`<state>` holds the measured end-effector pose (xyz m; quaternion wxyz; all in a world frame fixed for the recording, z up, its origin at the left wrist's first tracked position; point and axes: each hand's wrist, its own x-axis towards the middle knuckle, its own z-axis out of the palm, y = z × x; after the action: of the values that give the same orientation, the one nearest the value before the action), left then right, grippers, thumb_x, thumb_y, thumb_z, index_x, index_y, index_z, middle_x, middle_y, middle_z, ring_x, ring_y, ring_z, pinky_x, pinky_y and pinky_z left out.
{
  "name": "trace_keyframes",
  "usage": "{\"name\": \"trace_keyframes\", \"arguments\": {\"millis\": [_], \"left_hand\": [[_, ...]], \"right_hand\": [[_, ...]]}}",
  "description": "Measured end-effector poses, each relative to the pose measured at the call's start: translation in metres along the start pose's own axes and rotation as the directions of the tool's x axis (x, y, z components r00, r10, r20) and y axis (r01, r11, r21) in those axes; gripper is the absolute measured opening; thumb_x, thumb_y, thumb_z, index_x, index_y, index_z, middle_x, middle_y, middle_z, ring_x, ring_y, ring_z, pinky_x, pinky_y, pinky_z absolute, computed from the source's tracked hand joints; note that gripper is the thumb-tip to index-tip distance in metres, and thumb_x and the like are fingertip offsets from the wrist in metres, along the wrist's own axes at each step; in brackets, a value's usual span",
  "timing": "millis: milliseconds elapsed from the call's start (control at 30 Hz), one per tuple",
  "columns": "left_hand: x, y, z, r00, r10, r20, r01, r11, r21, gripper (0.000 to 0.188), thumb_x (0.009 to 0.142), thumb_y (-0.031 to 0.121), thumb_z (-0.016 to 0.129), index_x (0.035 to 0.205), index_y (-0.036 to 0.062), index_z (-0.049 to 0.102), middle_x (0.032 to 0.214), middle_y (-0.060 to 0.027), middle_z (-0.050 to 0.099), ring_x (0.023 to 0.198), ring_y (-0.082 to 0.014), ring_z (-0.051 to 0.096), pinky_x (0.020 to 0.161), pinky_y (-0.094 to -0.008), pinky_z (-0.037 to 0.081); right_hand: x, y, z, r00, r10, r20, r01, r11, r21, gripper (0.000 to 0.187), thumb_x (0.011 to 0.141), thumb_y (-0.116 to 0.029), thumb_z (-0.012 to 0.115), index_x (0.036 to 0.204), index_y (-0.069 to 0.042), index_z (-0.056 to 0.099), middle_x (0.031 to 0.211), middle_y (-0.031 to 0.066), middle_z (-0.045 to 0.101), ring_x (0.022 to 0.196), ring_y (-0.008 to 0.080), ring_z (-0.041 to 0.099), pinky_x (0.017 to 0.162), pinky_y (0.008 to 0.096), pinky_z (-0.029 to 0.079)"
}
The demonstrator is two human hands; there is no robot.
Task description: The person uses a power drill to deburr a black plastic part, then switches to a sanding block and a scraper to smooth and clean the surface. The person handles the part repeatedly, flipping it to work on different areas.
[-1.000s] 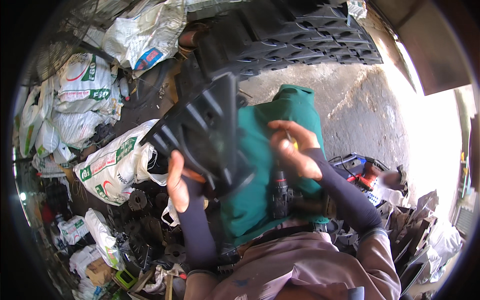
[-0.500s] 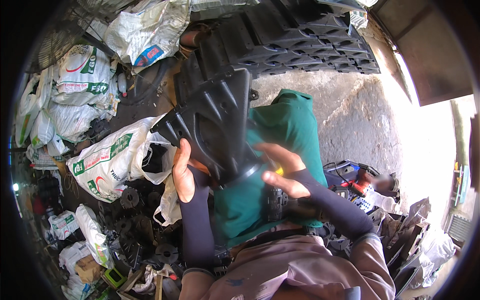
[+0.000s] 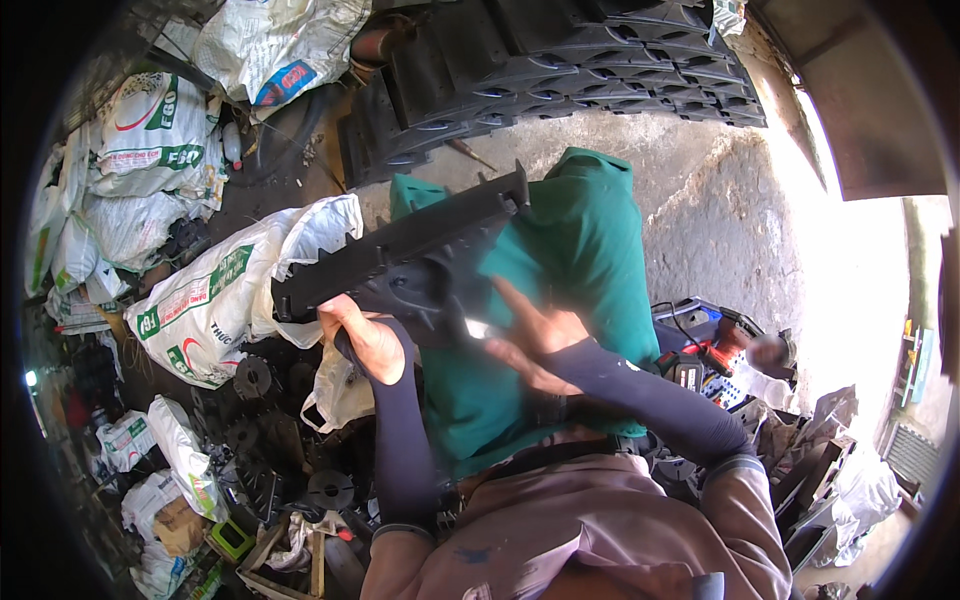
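Observation:
A large black moulded plastic part [image 3: 420, 250], ribbed and with an oval recess, is held tilted above my lap. My left hand [image 3: 368, 340] is closed round its lower left edge. My right hand [image 3: 545, 335], smeared by motion, is at the part's right side with fingers bent. A bright, pale sliver [image 3: 482, 328] shows at its fingertips, against the part; its kind is too blurred to tell. Green cloth [image 3: 590, 230] covers my legs under the part.
Stacked black plastic parts [image 3: 560, 75] stand ahead by the concrete floor [image 3: 690, 190]. White printed sacks [image 3: 220, 295] and round black pieces [image 3: 330, 488] lie at left. On the right are a red-and-black power tool [image 3: 725, 345] and a blue case [image 3: 680, 315].
The black part has tipped and turned, from upright to lying more slantwise and lower. My left hand has shifted left with it; my right hand has moved slightly left.

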<state>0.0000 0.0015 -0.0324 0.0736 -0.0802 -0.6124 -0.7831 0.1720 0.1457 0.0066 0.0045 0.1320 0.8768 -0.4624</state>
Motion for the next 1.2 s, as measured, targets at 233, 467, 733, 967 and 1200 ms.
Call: {"name": "trace_keyframes", "arguments": {"millis": [233,467,733,967,1200], "left_hand": [[0.001,0.002,0.011,0.994,-0.014,-0.111,0.037,0.976,0.214,0.059,0.100,0.047,0.042,0.105,-0.0085,0.059,0.106,-0.0141,0.062,0.094,-0.0184,0.057,0.087,-0.0308,0.045],[0.009,-0.003,0.016,0.991,-0.009,-0.133,0.034,0.981,0.192,0.063,0.101,0.050,0.035,0.127,-0.0063,0.047,0.126,-0.0169,0.052,0.108,-0.0198,0.053,0.096,-0.0314,0.042],[0.010,-0.018,-0.001,1.000,-0.001,-0.021,0.004,0.988,0.155,0.062,0.103,0.046,0.030,0.141,-0.0028,0.033,0.141,-0.0180,0.039,0.121,-0.0204,0.045,0.105,-0.0329,0.034],[0.016,-0.024,-0.005,0.998,0.065,0.020,-0.068,0.974,0.215,0.062,0.103,0.046,0.028,0.142,-0.0023,0.032,0.143,-0.0185,0.037,0.124,-0.0211,0.042,0.109,-0.0342,0.030],[0.013,-0.025,-0.004,0.996,0.085,0.006,-0.084,0.972,0.219,0.060,0.104,0.044,0.025,0.139,-0.0047,0.034,0.142,-0.0195,0.038,0.122,-0.0216,0.044,0.108,-0.0335,0.031]], "right_hand": [[0.008,0.008,0.006,0.996,0.067,0.057,-0.067,0.998,-0.002,0.073,0.092,-0.044,0.057,0.142,0.003,0.031,0.059,0.0189,0.060,0.056,0.0356,0.062,0.056,0.0435,0.050],[0.016,0.017,0.007,0.995,0.050,0.082,-0.052,0.998,0.031,0.074,0.092,-0.045,0.056,0.143,0.001,0.030,0.059,0.0186,0.060,0.055,0.0350,0.062,0.055,0.0454,0.050],[0.023,0.024,0.009,0.998,-0.053,-0.046,0.058,0.992,0.108,0.069,0.092,-0.042,0.058,0.143,-0.003,0.033,0.056,0.0165,0.058,0.052,0.0347,0.061,0.054,0.0445,0.050],[0.019,0.015,-0.003,0.970,0.135,0.204,-0.132,0.991,-0.030,0.072,0.089,-0.040,0.062,0.145,-0.010,0.029,0.071,0.0235,0.062,0.065,0.0407,0.064,0.061,0.0454,0.051],[0.023,0.030,0.011,0.997,-0.078,-0.001,0.078,0.997,-0.026,0.063,0.091,-0.038,0.059,0.141,-0.007,0.036,0.069,0.0216,0.062,0.059,0.0379,0.063,0.058,0.0443,0.052]]}}
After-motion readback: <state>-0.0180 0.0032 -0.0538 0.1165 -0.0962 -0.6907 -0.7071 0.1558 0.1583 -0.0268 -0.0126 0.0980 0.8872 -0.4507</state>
